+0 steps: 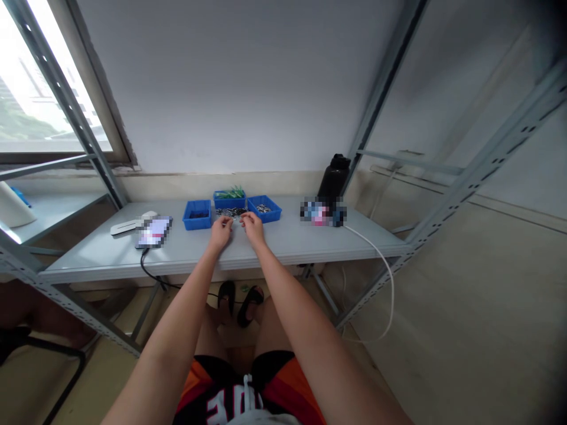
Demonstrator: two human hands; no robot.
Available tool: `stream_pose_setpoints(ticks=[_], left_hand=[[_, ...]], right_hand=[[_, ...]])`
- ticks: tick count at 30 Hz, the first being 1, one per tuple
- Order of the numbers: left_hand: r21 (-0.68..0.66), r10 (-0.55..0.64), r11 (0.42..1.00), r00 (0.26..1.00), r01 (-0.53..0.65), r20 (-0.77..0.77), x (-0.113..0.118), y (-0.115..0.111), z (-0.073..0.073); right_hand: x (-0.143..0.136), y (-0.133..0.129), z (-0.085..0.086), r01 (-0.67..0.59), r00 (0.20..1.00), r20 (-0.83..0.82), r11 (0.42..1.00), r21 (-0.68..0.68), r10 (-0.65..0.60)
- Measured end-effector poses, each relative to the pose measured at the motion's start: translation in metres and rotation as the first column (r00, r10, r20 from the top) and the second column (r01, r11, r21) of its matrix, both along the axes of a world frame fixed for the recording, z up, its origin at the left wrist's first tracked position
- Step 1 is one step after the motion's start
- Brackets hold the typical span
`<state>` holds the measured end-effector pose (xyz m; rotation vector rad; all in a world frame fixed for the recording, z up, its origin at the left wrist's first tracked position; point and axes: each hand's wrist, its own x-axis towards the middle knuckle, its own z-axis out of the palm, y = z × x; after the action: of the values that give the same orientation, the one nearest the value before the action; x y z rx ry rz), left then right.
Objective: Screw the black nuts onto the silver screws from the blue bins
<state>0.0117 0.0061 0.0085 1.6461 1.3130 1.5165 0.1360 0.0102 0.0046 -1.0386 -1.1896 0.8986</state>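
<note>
**Both grips curled at the small metal parts (229,212)**

The counter's (292,242) front edge runs under your forearms; room stretches from your right grip (253,225) toward the black bottle (333,180). It and your left grip (220,231) are curled, fingertips close; whether either grasps anything, I cannot tell. The parts lie just beyond.
</note>
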Motion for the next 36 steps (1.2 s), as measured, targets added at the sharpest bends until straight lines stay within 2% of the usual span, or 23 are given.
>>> stream_pose_setpoints(ticks=[9,17,23,30,36], left_hand=[[-0.012,-0.026,1.0,1.0,0.026,-0.016,0.0,0.0002,-0.0001],[-0.029,0.011,1.0,1.0,-0.01,0.016,-0.0002,-0.0009,0.0017],[0.004,0.057,0.998,0.996,-0.058,0.07,-0.0017,-0.0014,0.0024],[-0.024,0.047,0.999,0.996,-0.046,0.072,-0.0024,-0.0026,0.0031],[-0.028,0.052,0.998,0.996,-0.05,0.078,-0.0023,-0.002,0.002]], right_hand=[[0.0024,-0.0015,0.0017,-0.005,0.999,-0.053,1.0,-0.001,0.005],[0.0009,0.0007,-0.0007,-0.006,1.0,0.004,1.0,-0.028,0.006],[-0.0017,-0.001,-0.003,-0.05,0.992,0.116,0.999,0.018,0.047],[0.0002,-0.0066,0.0025,-0.11,0.993,0.053,0.994,0.007,0.109],[0.0006,-0.0044,0.001,-0.096,0.99,0.107,0.995,0.019,0.093]])
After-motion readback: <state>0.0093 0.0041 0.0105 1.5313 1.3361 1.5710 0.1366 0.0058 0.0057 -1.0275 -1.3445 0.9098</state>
